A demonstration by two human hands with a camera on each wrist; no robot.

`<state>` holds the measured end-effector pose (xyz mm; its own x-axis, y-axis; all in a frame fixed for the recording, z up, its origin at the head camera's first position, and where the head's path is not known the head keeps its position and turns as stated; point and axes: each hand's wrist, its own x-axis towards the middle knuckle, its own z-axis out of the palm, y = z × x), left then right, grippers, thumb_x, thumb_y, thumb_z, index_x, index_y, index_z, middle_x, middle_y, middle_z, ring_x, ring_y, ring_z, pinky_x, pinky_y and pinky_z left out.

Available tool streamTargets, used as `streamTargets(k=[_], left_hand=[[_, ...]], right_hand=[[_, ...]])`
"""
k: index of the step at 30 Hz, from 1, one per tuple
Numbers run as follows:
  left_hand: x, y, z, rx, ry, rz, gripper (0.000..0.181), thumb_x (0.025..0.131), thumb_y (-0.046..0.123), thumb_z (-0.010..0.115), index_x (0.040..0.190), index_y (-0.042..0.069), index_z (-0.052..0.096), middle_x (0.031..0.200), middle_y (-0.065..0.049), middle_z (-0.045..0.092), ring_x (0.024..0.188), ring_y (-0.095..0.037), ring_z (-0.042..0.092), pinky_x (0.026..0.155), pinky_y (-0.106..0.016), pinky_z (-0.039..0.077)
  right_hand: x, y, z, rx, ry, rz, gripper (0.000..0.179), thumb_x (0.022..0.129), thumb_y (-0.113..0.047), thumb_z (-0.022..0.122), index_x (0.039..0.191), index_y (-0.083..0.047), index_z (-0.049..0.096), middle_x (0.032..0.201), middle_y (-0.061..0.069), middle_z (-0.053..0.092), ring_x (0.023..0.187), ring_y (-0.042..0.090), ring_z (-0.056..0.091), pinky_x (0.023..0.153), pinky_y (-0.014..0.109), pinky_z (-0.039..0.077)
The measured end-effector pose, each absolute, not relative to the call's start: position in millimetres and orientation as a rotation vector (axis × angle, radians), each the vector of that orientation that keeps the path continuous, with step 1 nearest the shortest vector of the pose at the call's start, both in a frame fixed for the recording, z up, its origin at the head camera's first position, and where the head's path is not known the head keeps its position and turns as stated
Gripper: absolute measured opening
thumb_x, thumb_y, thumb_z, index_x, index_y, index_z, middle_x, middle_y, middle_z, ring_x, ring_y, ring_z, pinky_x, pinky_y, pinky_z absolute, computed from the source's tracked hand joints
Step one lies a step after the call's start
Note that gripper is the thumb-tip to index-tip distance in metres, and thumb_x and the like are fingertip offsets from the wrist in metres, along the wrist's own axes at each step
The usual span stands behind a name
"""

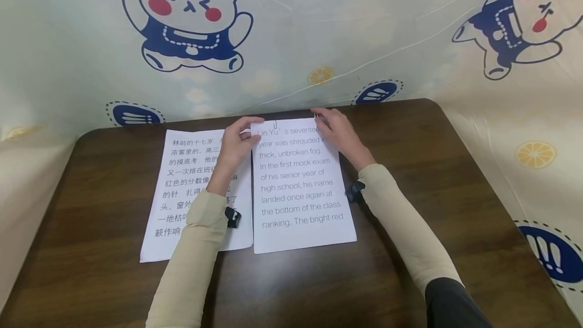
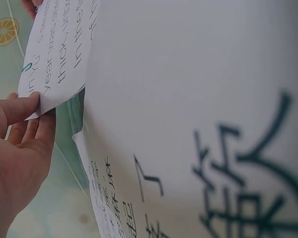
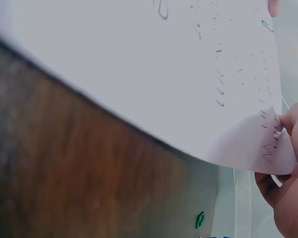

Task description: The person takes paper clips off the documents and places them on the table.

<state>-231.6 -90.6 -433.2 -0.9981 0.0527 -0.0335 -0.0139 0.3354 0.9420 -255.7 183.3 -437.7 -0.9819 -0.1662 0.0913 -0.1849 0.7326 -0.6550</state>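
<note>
A white sheet with English text point(image 1: 298, 186) lies to the right of a stack of sheets with Chinese text point(image 1: 200, 166). My left hand point(image 1: 237, 143) pinches the English sheet's top left corner; the left wrist view shows the thumb above and fingers below the paper. At the top right corner, my right hand point(image 1: 340, 133) pinches the same sheet, which bends there in the right wrist view. A green paper clip point(image 1: 275, 124) sits on the sheet's top edge between both hands. The left forearm covers part of the Chinese text.
Both papers are on a dark brown wooden table point(image 1: 410, 176). A pale curtain point(image 1: 291, 24) printed with cartoon bears and orange slices hangs behind the table's far edge. A small green loop point(image 3: 200, 219) shows low in the right wrist view.
</note>
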Motion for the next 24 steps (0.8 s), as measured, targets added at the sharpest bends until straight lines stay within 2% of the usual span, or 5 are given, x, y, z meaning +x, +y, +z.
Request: streamTargets(k=[4, 7, 12, 24], left_hand=[[-231.6, -90.8, -433.4, 0.031, 2.528, 1.772, 0.043, 0.094, 0.0, 0.063, 0.129, 0.024, 0.065, 0.134, -0.004, 0.061, 0.108, -0.024, 0.07, 0.091, -0.033, 0.057], [-231.7, -90.9, -432.9, 0.023, 2.526, 1.771, 0.043, 0.094, 0.0, 0.063, 0.129, 0.024, 0.065, 0.135, -0.003, 0.061, 0.109, -0.024, 0.069, 0.092, -0.034, 0.057], [-231.4, -91.5, -432.0, 0.007, 2.54, 1.755, 0.043, 0.094, 0.0, 0.064, 0.129, 0.025, 0.066, 0.14, -0.003, 0.059, 0.114, -0.025, 0.068, 0.098, -0.037, 0.056], [-229.8, -92.7, -433.7, 0.008, 2.544, 1.738, 0.042, 0.095, 0.002, 0.064, 0.128, 0.027, 0.066, 0.145, -0.003, 0.056, 0.12, -0.027, 0.065, 0.102, -0.039, 0.054]], right_hand=[[-255.2, 181.4, -437.0, 0.271, -2.861, 1.186, 0.04, 0.105, -0.024, 0.052, 0.145, -0.017, 0.054, 0.13, 0.013, 0.06, 0.11, 0.025, 0.058, 0.101, 0.041, 0.052], [-254.3, 180.4, -436.5, 0.254, -2.826, 1.244, 0.039, 0.104, -0.023, 0.053, 0.143, -0.016, 0.056, 0.137, 0.013, 0.06, 0.122, 0.027, 0.058, 0.111, 0.044, 0.048], [-253.4, 180.3, -437.6, 0.229, -2.778, 1.331, 0.036, 0.104, -0.023, 0.054, 0.139, -0.016, 0.059, 0.142, 0.01, 0.06, 0.135, 0.028, 0.056, 0.116, 0.045, 0.044], [-251.5, 179.1, -442.3, 0.073, -2.663, 1.57, 0.031, 0.103, -0.026, 0.055, 0.132, -0.017, 0.063, 0.136, 0.007, 0.063, 0.124, 0.023, 0.06, 0.113, 0.043, 0.046]])
